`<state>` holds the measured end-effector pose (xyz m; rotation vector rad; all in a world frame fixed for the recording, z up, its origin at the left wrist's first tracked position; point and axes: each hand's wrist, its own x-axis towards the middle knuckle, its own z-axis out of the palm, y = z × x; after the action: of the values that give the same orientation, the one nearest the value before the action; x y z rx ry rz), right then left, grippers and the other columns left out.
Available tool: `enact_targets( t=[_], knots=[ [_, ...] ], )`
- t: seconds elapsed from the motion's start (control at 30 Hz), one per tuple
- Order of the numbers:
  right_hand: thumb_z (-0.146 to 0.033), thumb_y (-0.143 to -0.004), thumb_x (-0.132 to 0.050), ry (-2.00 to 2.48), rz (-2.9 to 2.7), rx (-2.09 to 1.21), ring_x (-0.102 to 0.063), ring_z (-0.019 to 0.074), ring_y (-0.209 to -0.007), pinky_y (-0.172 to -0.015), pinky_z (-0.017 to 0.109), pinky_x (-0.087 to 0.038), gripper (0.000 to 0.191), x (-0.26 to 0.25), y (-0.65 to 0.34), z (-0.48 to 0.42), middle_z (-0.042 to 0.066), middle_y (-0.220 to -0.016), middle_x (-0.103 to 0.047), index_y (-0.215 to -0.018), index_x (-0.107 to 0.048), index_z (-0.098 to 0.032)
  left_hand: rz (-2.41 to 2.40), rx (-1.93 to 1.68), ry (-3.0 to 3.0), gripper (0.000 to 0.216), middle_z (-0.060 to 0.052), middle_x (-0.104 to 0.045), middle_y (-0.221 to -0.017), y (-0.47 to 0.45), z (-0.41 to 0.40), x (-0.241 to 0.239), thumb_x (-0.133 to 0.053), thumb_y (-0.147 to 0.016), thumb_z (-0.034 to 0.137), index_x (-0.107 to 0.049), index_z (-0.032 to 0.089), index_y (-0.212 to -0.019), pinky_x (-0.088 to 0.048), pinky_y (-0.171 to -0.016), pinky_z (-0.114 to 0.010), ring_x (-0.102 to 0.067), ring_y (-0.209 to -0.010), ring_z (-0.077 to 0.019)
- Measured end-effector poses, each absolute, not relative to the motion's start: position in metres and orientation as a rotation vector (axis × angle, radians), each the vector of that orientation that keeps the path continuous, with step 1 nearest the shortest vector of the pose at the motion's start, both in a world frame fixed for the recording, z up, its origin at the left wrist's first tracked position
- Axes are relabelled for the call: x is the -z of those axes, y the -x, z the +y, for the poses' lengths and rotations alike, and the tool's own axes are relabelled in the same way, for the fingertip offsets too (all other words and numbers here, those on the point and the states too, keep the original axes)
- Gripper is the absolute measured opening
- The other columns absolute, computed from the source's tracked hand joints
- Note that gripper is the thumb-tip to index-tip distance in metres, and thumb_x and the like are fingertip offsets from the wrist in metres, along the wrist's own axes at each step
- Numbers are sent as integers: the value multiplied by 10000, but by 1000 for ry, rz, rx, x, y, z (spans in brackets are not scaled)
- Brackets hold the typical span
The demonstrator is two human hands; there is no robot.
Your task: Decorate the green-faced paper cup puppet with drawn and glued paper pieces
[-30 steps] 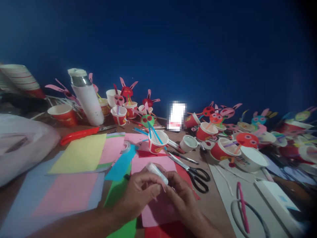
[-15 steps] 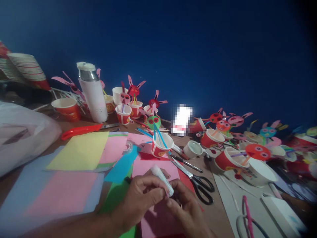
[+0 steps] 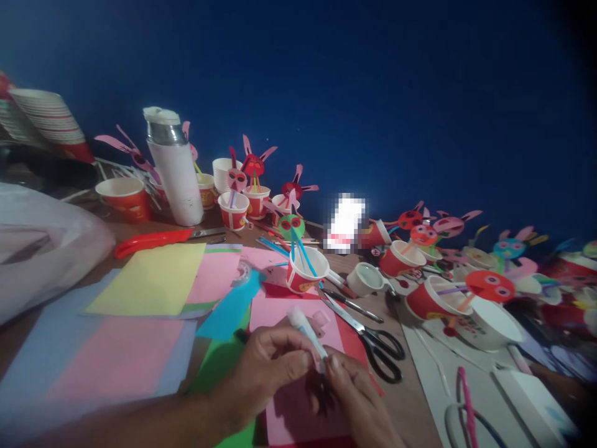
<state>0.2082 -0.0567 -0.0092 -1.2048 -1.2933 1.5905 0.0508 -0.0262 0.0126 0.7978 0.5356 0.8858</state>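
Observation:
A slim white tube [image 3: 305, 330] slants between my hands above the pink paper [image 3: 270, 311]. My left hand [image 3: 268, 367] is closed round its body, thumb and index finger near its lower end. The fingertips of my right hand [image 3: 352, 386] pinch that same end. A small pink paper piece [image 3: 321, 318] shows just behind the tube; whether a finger holds it I cannot tell. Right of my hands lie black-handled scissors [image 3: 380, 345], blades spread a little. Beyond them stands a red paper cup [image 3: 303, 280] with a green paper mask [image 3: 291, 226] on blue straws.
Coloured sheets [image 3: 149, 280], a red utility knife [image 3: 153, 241] and a plastic bag [image 3: 46, 249] lie on the left. A flask [image 3: 175, 174] and several decorated cups [image 3: 233, 211] line the back. More cups, a white bowl [image 3: 489, 323] and a grey board [image 3: 429, 373] are right.
My right fingertips have shifted and now pinch the tube's lower end. A small pink paper piece now shows behind the tube. The camera view has moved slightly.

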Motion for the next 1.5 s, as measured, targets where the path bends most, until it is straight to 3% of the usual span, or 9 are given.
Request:
enact_targets(
  t=[0.17,0.37,0.6,0.77,0.93,1.07,1.17,1.33,1.5],
  knots=[
    [-470,-783,-562,1298,-1407,-1375,-404,89,-557,-512,197,-333,315,1,-206,-55,-24,-614,-475,-742,-529,-159,577,-915,-853,116,-14,-605,-665,-50,-24,-15,-651,-738,251,-677,149,-690,-438,-580,-208,-559,-579,-97],
    [-434,-770,-580,1543,-1595,-1087,-332,76,-509,-459,195,-250,291,3,-205,-56,-54,-535,-391,-718,-543,-150,674,-907,-962,122,-58,-533,-1116,-45,-22,-15,-635,-751,271,-685,166,-717,-411,-601,-191,-530,-708,-88],
    [-543,-841,-415,1235,-1378,-1524,-422,93,-491,-478,211,-315,438,1,-200,-57,-7,-542,-489,-682,-529,-151,643,-950,-933,132,-64,-561,-991,-47,-22,-16,-661,-721,286,-683,160,-688,-458,-691,-258,-558,-816,-159],
    [-601,-861,-279,1053,-1058,-1919,-336,57,-323,-374,191,-217,618,11,-197,-57,-12,-380,-427,-523,-504,-135,645,-946,-921,195,-77,-605,-906,-47,-23,-17,-699,-670,347,-684,152,-676,-475,-657,-274,-586,-777,-183],
    [-568,-828,-434,1199,-1163,-1635,-436,79,-458,-465,191,-323,484,6,-201,-55,-9,-497,-490,-628,-530,-137,628,-945,-858,153,-36,-592,-770,-47,-23,-15,-663,-722,308,-677,157,-703,-454,-598,-250,-554,-616,-118],
    [-430,-757,-627,1190,-1249,-1436,-463,89,-589,-555,193,-367,288,0,-206,-54,-21,-659,-522,-803,-526,-164,617,-993,-904,130,-44,-553,-881,-48,-22,-15,-649,-741,264,-684,149,-691,-447,-655,-235,-542,-726,-121],
    [-427,-834,-529,1199,-1297,-1465,-444,83,-563,-541,195,-343,305,1,-207,-55,-16,-608,-502,-710,-534,-148,570,-995,-930,116,-49,-529,-909,-49,-23,-15,-645,-746,256,-685,155,-706,-447,-722,-268,-543,-820,-156],
    [-586,-887,-181,1192,-1152,-1797,-340,80,-358,-416,219,-246,652,8,-207,-56,-29,-365,-355,-492,-478,-160,560,-961,-905,102,-41,-545,-837,-50,-25,-14,-635,-756,246,-682,164,-718,-445,-730,-287,-548,-799,-160],
    [-562,-823,-444,1303,-1256,-1519,-430,98,-511,-483,209,-325,434,4,-210,-55,-15,-549,-477,-643,-516,-174,597,-980,-960,130,-52,-547,-876,-48,-22,-17,-639,-749,260,-679,152,-691,-430,-724,-274,-531,-801,-158]
  ],
)
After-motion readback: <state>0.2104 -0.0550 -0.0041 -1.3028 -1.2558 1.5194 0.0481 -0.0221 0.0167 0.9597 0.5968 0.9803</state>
